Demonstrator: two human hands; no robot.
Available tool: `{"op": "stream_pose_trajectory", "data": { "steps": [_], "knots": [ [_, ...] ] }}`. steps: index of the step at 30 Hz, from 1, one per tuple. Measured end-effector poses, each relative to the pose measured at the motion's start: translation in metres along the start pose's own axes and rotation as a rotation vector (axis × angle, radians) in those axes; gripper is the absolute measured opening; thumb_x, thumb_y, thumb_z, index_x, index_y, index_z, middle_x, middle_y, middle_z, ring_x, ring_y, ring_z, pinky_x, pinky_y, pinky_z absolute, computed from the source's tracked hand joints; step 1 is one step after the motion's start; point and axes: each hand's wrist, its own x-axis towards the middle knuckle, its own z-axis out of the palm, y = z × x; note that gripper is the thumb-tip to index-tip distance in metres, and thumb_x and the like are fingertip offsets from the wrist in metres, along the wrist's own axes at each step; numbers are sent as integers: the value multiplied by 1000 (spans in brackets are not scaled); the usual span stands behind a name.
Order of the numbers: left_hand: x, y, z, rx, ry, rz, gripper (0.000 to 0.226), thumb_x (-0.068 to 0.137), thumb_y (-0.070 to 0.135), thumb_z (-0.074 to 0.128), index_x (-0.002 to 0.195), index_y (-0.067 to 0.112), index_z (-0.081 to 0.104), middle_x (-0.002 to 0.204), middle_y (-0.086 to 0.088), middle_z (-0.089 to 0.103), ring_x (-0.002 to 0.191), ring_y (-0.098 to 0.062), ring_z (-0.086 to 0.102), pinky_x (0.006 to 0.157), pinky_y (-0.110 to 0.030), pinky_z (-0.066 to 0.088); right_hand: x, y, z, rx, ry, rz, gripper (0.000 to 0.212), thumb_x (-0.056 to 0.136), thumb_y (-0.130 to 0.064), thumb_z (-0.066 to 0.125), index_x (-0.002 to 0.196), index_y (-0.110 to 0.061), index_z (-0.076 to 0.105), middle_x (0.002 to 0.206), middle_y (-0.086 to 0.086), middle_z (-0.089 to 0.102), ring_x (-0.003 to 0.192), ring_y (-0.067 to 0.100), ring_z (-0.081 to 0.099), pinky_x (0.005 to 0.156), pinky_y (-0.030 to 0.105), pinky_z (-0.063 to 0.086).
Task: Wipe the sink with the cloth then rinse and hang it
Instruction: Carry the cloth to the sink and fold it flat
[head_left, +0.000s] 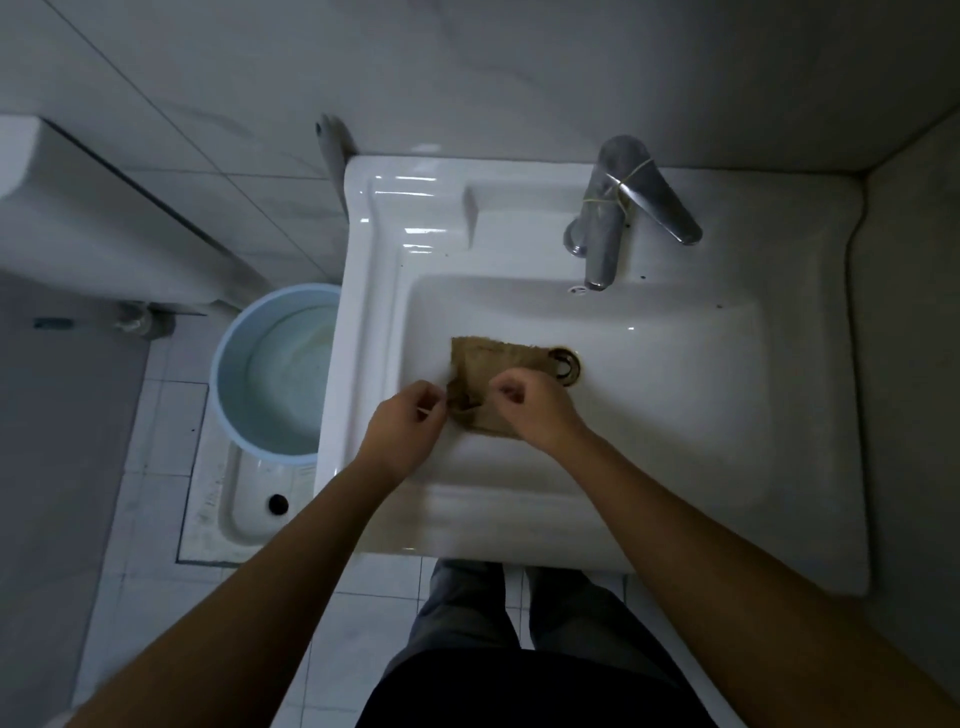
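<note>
A brown, frayed, rumpled cloth (491, 371) lies in the white ceramic sink (675, 374), its near edge pinched by the left hand (410, 423) and the right hand (530, 405).

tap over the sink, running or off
Off: no stream falls from the tap spout, and the sink basin under it shows no flowing water.
</note>
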Motion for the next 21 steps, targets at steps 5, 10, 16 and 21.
{"op": "stream_pose_trajectory", "data": {
  "steps": [5, 10, 16, 21],
  "knots": [
    [-5, -3, 3, 106, -10, 93, 14, 96, 23, 59, 106, 17, 67, 94, 5, 70, 81, -15, 66, 74, -28, 50, 0, 49, -11, -52, 177, 338, 34, 90, -27, 64, 121, -14, 62, 120, 6, 66, 108, 28, 64, 83, 30, 45],
    [-5, -7, 7, 135, 4, 150, 13, 95, 22, 59, 102, 16, 68, 92, 0, 72, 79, -17, 67, 73, -29, 53, 14, 57, -5, 51, 119, 393, 24, 86, -27, 69, 98, -5, 69, 99, 15, 74, 92, 32, 68, 74, 34, 49],
    [-7, -10, 7, 150, 9, 166, 14, 94, 19, 60, 104, 15, 69, 91, 0, 72, 76, -16, 66, 74, -30, 54, 26, 45, 9, 70, 48, 387, 20, 86, -30, 71, 77, -14, 62, 76, 4, 61, 78, 26, 60, 64, 29, 42],
    [-8, -13, 7, 176, -17, 165, 17, 95, 22, 58, 109, 18, 67, 97, 0, 72, 81, -14, 67, 78, -33, 57, 15, 45, -15, 91, 95, 358, 19, 84, -24, 68, 74, -12, 57, 72, 7, 58, 76, 31, 62, 64, 35, 44]
  ]
}}
